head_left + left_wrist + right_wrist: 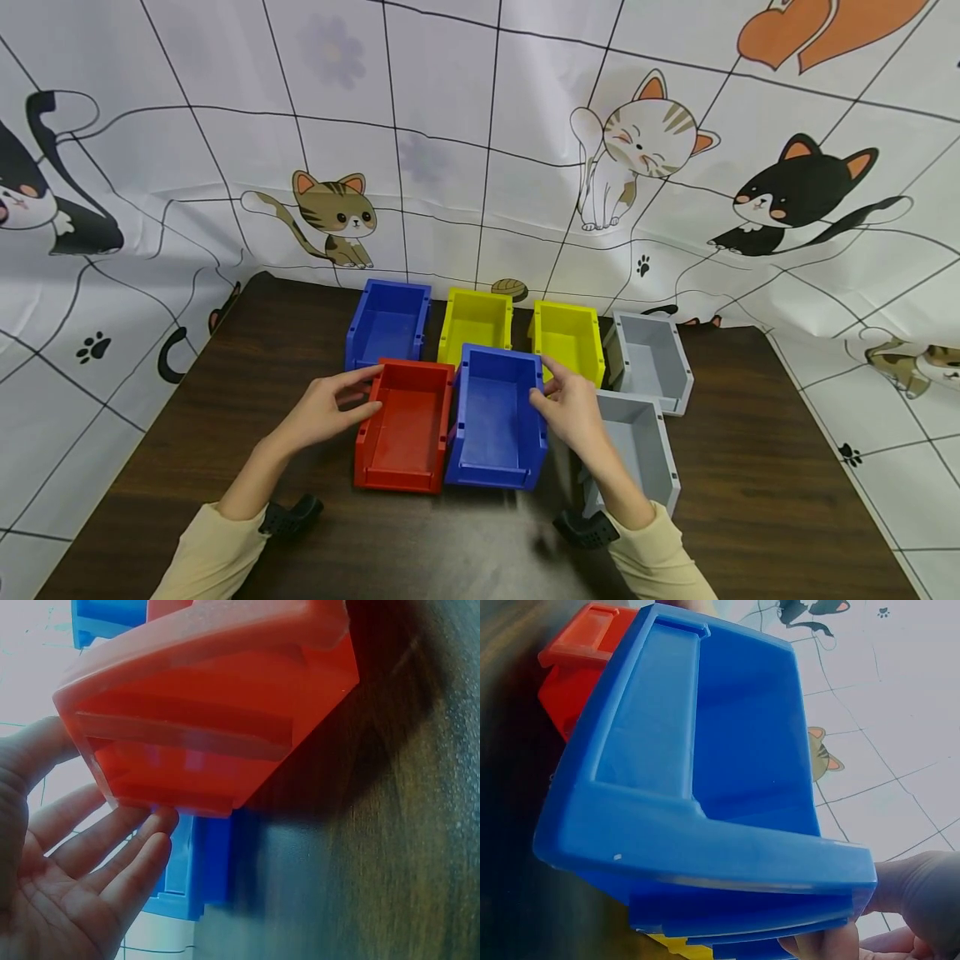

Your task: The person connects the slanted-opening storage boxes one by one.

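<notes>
A red plastic storage bin (406, 425) and a blue storage bin (498, 417) stand side by side at the middle of the table. My left hand (326, 408) holds the red bin by its left wall, thumb on the rim, fingers around the back left corner. In the left wrist view these fingers (120, 840) lie along the outside of the red bin (202, 712). My right hand (573, 408) grips the blue bin by its right wall near the back. The right wrist view shows the blue bin (750, 735) tilted, its front toward the camera, partly hiding the fingers.
Behind stand another blue bin (390, 325), two yellow bins, one left (476, 317) and one right (567, 333), and a grey bin (648, 358). A nearer grey bin (637, 442) lies partly under my right forearm. A cat-print cloth (450, 167) hangs behind the dark wooden table (765, 500).
</notes>
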`<action>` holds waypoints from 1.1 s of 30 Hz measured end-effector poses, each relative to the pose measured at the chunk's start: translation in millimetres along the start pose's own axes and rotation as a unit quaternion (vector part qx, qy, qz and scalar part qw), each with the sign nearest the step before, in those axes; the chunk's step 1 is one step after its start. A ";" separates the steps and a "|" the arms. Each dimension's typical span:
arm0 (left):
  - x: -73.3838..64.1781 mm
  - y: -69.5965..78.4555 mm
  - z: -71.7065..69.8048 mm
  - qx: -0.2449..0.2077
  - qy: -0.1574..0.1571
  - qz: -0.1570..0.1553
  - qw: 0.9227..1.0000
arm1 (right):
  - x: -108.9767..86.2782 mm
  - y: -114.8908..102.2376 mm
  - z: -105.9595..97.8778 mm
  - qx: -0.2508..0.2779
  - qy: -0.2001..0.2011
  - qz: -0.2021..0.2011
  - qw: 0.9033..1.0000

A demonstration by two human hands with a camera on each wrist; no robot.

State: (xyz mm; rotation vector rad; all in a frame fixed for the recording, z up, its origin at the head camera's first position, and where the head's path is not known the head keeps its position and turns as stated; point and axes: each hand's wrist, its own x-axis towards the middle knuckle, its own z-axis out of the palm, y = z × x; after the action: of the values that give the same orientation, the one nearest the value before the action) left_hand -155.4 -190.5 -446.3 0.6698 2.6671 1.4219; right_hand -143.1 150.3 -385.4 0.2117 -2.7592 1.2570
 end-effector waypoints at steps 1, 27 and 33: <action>0.0 -0.1 0.0 -0.001 0.000 0.000 1.000 | -0.4 0.2 0.1 0.000 0.001 0.002 1.000; 0.1 -3.1 0.3 -0.027 -0.012 0.007 1.000 | 4.5 -3.0 4.0 -0.042 -0.022 -0.014 0.999; 0.4 -2.3 -0.1 -0.024 -0.011 0.009 1.000 | 2.9 2.3 5.7 -0.049 -0.019 -0.033 0.998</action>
State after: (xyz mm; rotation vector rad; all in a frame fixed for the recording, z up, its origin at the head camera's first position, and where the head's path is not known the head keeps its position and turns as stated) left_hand -156.6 -191.5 -448.0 0.7035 2.6082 1.4693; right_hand -146.5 147.3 -390.4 0.3175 -2.8126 1.1107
